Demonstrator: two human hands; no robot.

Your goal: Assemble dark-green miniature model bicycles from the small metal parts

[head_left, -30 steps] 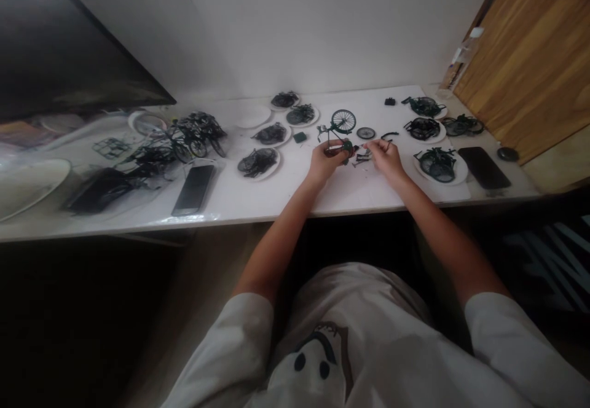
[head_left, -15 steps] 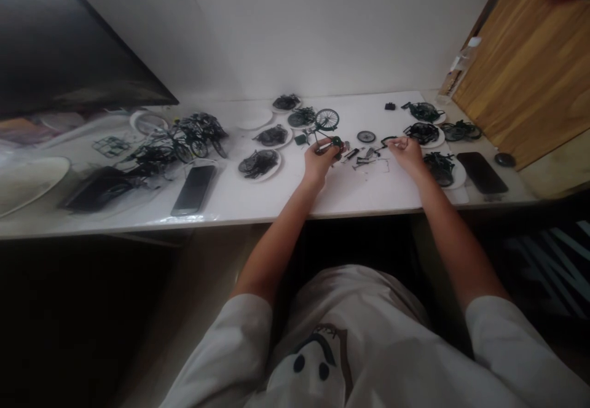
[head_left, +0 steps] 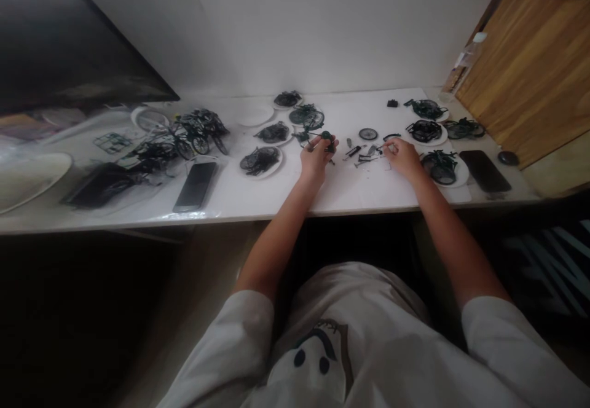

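My left hand [head_left: 314, 161] is closed around a small dark model bicycle [head_left: 327, 140], partly assembled, held just above the white work sheet. Part of the bicycle is hidden behind my fingers, and it blends with the plate of parts behind it. At the right of the loose parts, my right hand [head_left: 404, 156] is low over the sheet with thumb and fingertips pinched together; whatever is between them is too small to make out. Between the hands lie several small dark parts [head_left: 367, 158]. Behind them is a loose spoked wheel [head_left: 368, 133], with a curved black piece [head_left: 392, 137] near my right fingertips.
Plates of dark bicycle parts stand at left [head_left: 275, 164] and right [head_left: 461, 171]. Finished-looking model bicycles [head_left: 200, 128] cluster further left. Phones lie at left [head_left: 196, 185] and right [head_left: 485, 171]. A clear bottle [head_left: 466, 64] stands by the wooden board [head_left: 530, 70].
The model bicycle in my left hand has turned, its wheel swinging left and away from upright view. My right hand has shifted slightly left and down, off the curved black piece.
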